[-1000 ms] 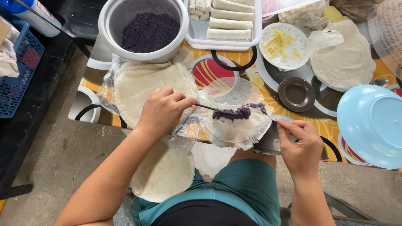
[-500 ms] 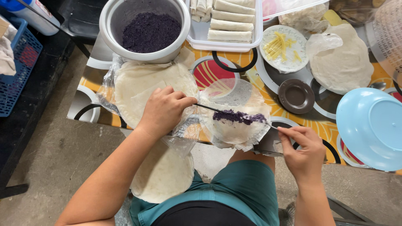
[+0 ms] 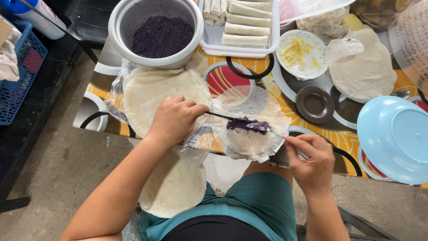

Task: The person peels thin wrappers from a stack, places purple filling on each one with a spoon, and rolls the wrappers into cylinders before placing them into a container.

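My left hand (image 3: 174, 118) grips a thin dark-handled utensil (image 3: 220, 116). Its tip lies in a strip of purple filling (image 3: 247, 125). The filling sits on a round, thin, pale wrapper (image 3: 252, 143) at the near edge of the table. My right hand (image 3: 312, 158) pinches the wrapper's right edge, over a dark flat thing underneath. A stack of more wrappers on clear plastic (image 3: 156, 96) lies under my left hand. Another wrapper (image 3: 174, 189) rests on my lap.
At the back stand a white pot of purple filling (image 3: 156, 31), a white tray of rolled wrappers (image 3: 243, 27) and a plate of yellow strips (image 3: 301, 53). At the right are more wrappers (image 3: 363, 69), a small brown dish (image 3: 314, 104) and a light blue bowl (image 3: 394, 136). A blue crate (image 3: 20, 85) is at the left.
The purple filling has been spread from a mound into a flatter strip. My right hand has moved up to the wrapper's right edge.
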